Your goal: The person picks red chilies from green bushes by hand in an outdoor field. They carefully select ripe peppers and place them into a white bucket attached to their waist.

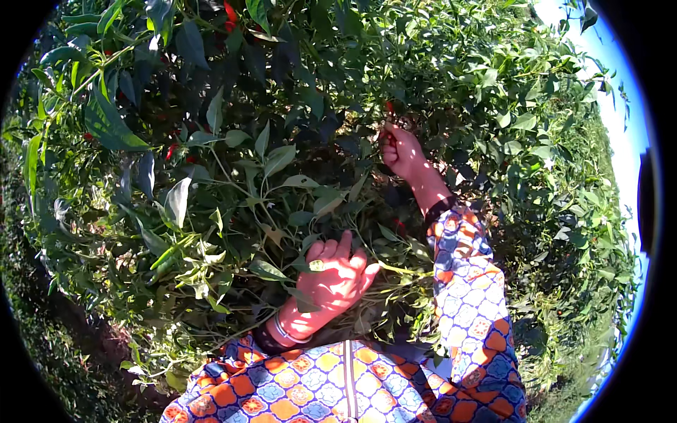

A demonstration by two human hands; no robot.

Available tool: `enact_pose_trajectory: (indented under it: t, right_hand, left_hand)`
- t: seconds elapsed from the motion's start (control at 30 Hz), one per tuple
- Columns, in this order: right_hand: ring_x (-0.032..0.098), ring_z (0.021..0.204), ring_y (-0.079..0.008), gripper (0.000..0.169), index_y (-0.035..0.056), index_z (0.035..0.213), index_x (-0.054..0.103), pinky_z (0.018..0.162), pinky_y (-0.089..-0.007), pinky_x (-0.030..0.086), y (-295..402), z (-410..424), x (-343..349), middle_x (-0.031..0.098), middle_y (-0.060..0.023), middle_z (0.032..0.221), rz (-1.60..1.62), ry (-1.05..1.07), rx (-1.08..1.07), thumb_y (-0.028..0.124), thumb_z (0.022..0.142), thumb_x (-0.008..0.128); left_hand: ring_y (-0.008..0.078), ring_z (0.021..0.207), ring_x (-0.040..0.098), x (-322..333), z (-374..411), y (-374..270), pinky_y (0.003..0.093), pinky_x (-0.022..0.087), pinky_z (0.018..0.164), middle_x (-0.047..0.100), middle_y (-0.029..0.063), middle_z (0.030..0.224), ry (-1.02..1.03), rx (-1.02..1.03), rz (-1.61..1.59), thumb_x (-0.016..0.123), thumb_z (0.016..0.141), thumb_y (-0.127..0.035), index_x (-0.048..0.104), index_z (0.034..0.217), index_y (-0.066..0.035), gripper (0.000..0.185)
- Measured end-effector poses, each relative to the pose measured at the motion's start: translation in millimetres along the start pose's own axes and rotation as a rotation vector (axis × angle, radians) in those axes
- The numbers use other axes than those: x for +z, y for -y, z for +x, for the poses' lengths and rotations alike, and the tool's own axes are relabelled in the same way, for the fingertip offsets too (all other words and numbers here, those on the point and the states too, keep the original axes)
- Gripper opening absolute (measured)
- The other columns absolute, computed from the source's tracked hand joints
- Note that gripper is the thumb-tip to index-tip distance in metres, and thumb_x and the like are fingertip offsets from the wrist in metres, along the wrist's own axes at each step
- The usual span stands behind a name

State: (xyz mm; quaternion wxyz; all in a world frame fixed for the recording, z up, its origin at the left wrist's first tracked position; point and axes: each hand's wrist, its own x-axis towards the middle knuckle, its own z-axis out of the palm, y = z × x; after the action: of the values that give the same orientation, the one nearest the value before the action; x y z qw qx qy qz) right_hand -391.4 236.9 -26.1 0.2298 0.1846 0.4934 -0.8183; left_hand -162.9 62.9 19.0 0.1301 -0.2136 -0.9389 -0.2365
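My right hand (403, 152) reaches forward among chili pepper plants, its fingers closed on red chili peppers (390, 138). Just above its fingertips another red chili pepper (390, 107) shows. Nearer my body, my left hand (334, 275) lies back up against the leafy stems, fingers slightly spread, with a ring on one finger and a bangle (285, 334) at the wrist. Leaves partly cover it, and whether its palm holds anything is hidden. Red chili peppers (171, 151) hang in the shade to the left, and another (230, 16) is near the top edge.
Dense pepper foliage (508, 121) surrounds both arms. A leafy branch (232, 169) crosses in front of the left hand. Green chili peppers (172, 253) hang at the left, more at the upper left. Bare soil (106, 338) shows at lower left.
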Motion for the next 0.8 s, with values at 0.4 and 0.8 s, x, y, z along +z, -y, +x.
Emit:
enact_pose_trajectory:
  t: [0.4, 0.8]
  right_hand:
    - [0.049, 0.055, -0.0090, 0.020, 0.0064, 0.075, 0.054, 0.039, -0.0205, 0.037, 14.1, -4.7, -16.4, 0.055, -0.0036, 0.070, 0.079, 0.224, 0.016, 0.025, 0.083, 0.053]
    - [0.036, 0.047, -0.0069, 0.024, 0.0081, 0.080, 0.049, 0.038, -0.0202, 0.027, -4.3, 5.4, 26.9, 0.040, 0.0029, 0.060, -0.175, 0.008, -0.259, 0.031, 0.082, 0.057]
  left_hand:
    - [0.0242, 0.072, 0.055, -2.5, -2.8, -1.1, 0.0343, 0.039, 0.069, 0.058, 0.0180, 0.096, -0.038, 0.013, -0.066, 0.062, 0.071, -0.028, 0.058, 0.082, -0.005, 0.025]
    - [0.0237, 0.073, 0.055, -0.8, -6.0, -0.6, 0.0337, 0.039, 0.070, 0.057, 0.0181, 0.098, -0.038, 0.020, -0.058, 0.064, 0.071, -0.028, 0.057, 0.084, -0.006, 0.026]
